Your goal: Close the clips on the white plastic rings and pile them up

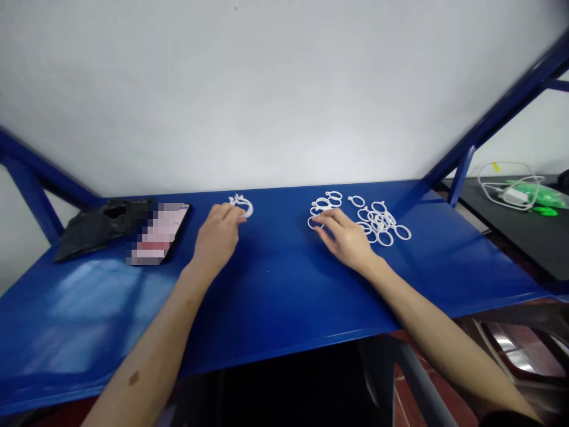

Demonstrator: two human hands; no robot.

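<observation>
On the blue table (275, 284) lie white plastic curtain rings, each with a small eyelet. My left hand (217, 232) is closed, its fingertips and thumb at the near side of a small bunch of rings (249, 207) whose eyelets point up and away. Part of that bunch is hidden behind the fingers. Over to the right, my right hand (347, 238) pinches one ring (310, 225) at the near edge of a loose group (334, 195). Just beyond that hand is a second, overlapping pile of rings (385, 238).
A phone (162, 234), its screen blurred, lies at the left against a black plastic bag (95, 228). Blue metal braces (462, 169) flank the table beside a white wall. Farther right, a black surface (511, 225) holds a white charger (515, 196) with its cable and a green item (540, 194).
</observation>
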